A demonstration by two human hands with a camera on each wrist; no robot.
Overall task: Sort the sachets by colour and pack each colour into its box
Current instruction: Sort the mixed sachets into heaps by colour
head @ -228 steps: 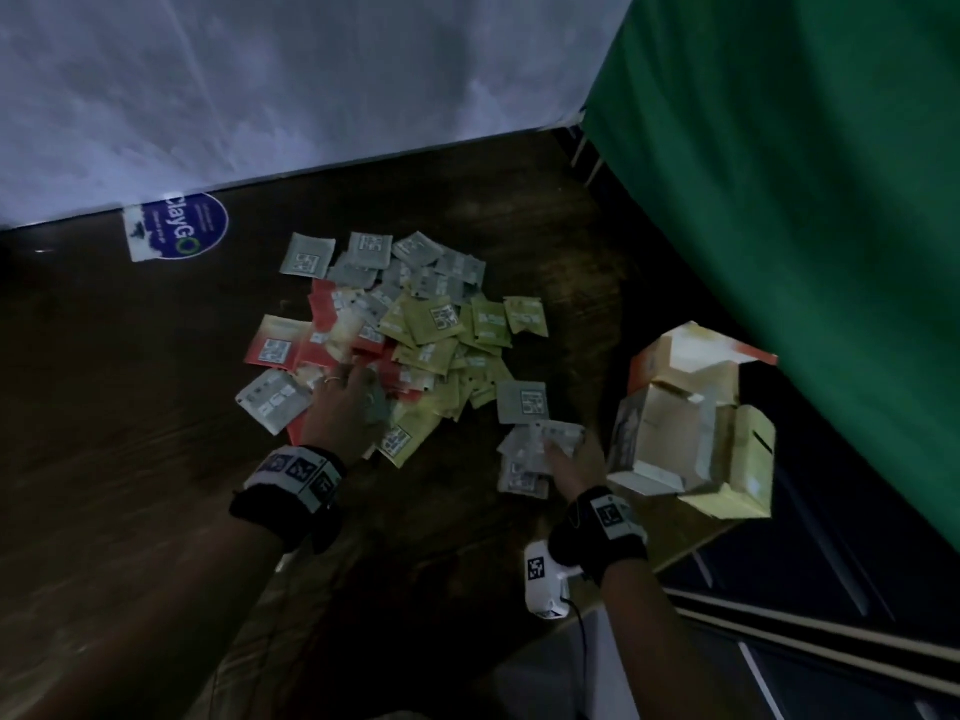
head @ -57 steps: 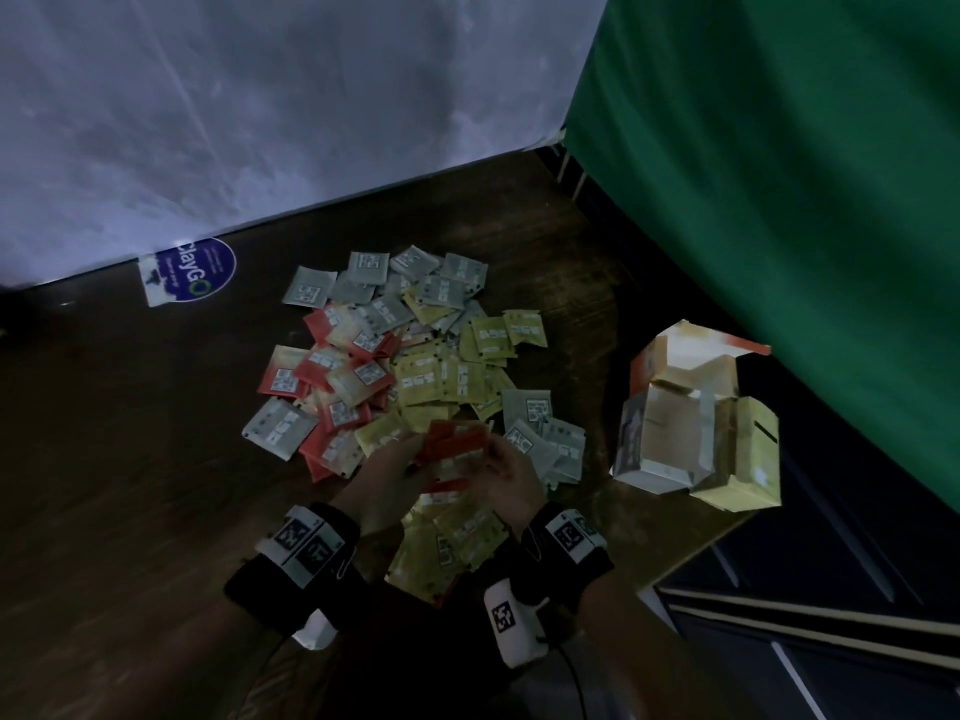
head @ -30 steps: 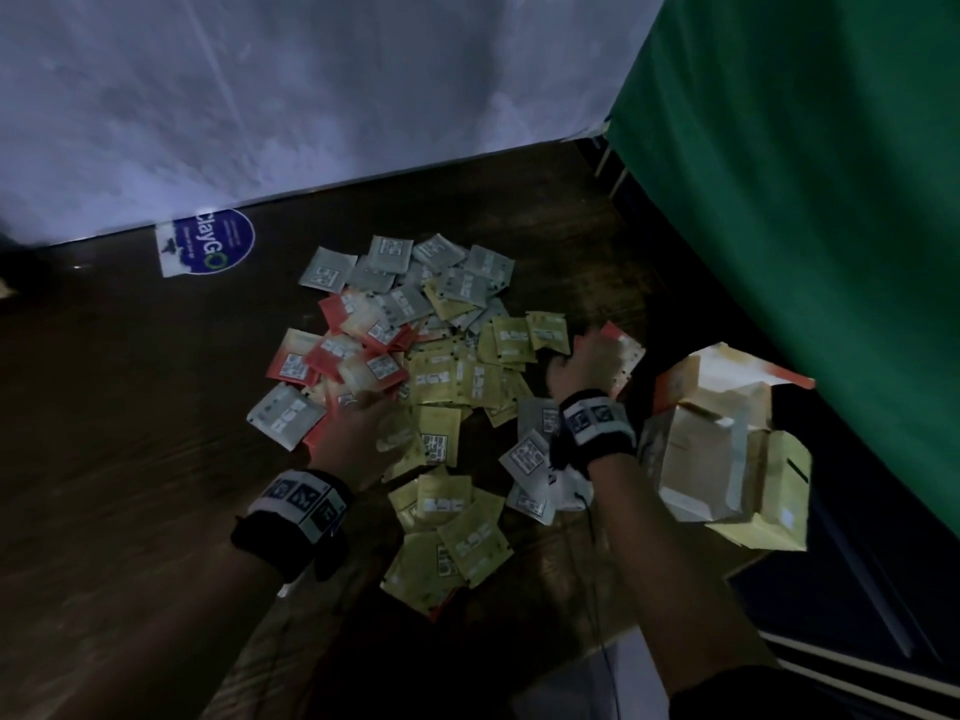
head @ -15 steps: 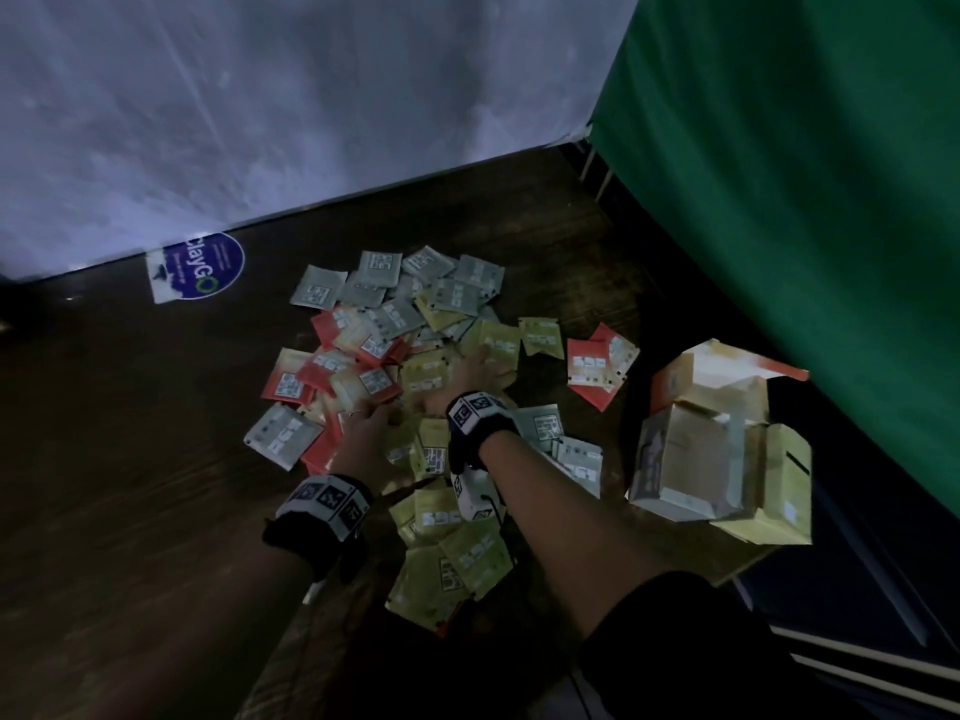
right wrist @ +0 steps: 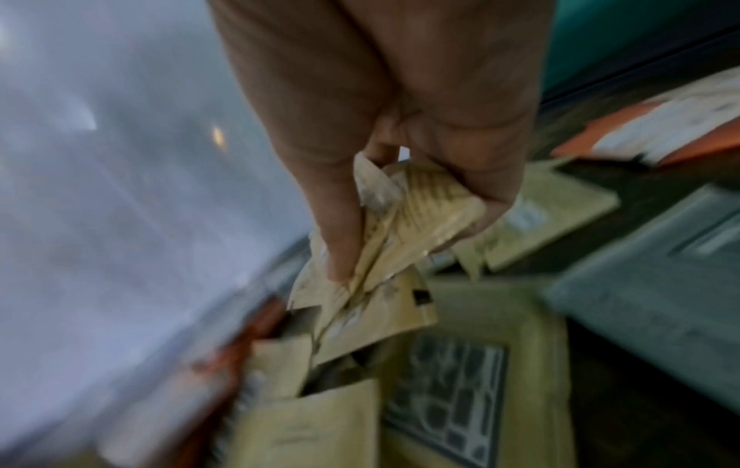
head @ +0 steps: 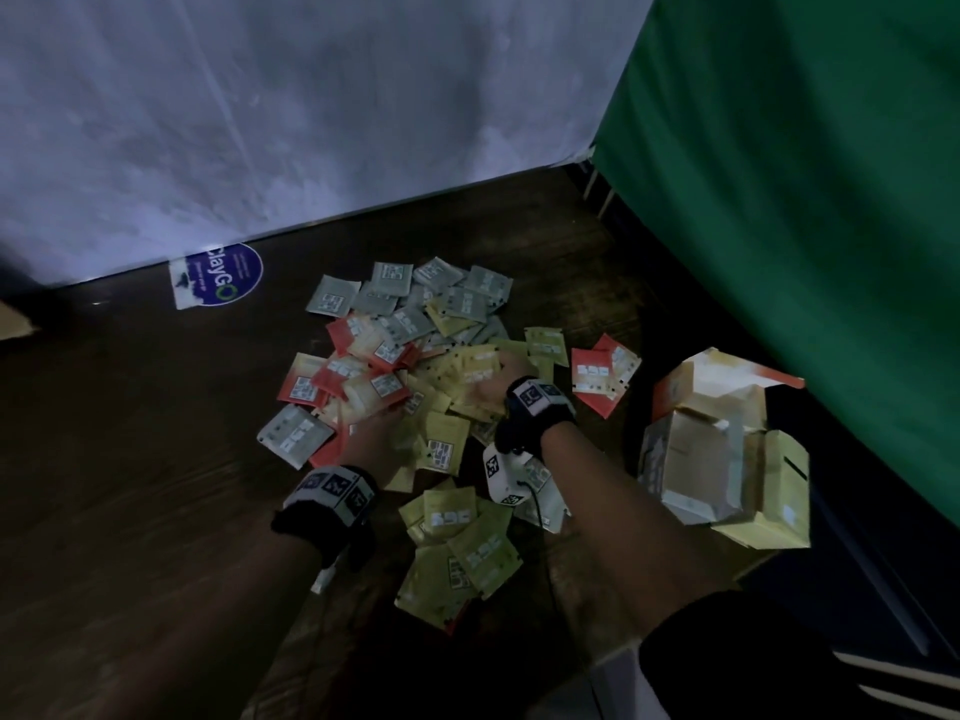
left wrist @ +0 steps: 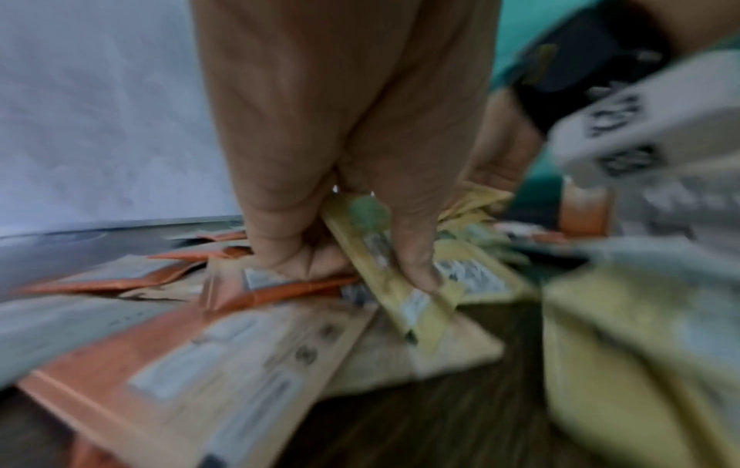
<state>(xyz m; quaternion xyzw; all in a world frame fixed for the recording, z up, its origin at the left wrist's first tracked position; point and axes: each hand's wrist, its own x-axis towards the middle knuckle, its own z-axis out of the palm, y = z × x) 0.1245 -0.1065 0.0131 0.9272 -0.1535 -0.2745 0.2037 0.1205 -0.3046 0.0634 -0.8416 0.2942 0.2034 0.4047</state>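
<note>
Sorting was only partly done — small yellow (head: 457, 543) and red (head: 602, 379) groups lay apart from the mixed pile (head: 395, 345) on the surface (head: 130, 459). The boxes (head: 727, 449) showed no sachets packed. Left hand (left wrist: 344, 196) and right hand (right wrist: 400, 177) each pinched yellow sachets.

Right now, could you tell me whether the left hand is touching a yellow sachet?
Touching. The left wrist view shows the left hand pinching a yellow sachet between thumb and fingers, skin pressed against both its faces.
</note>
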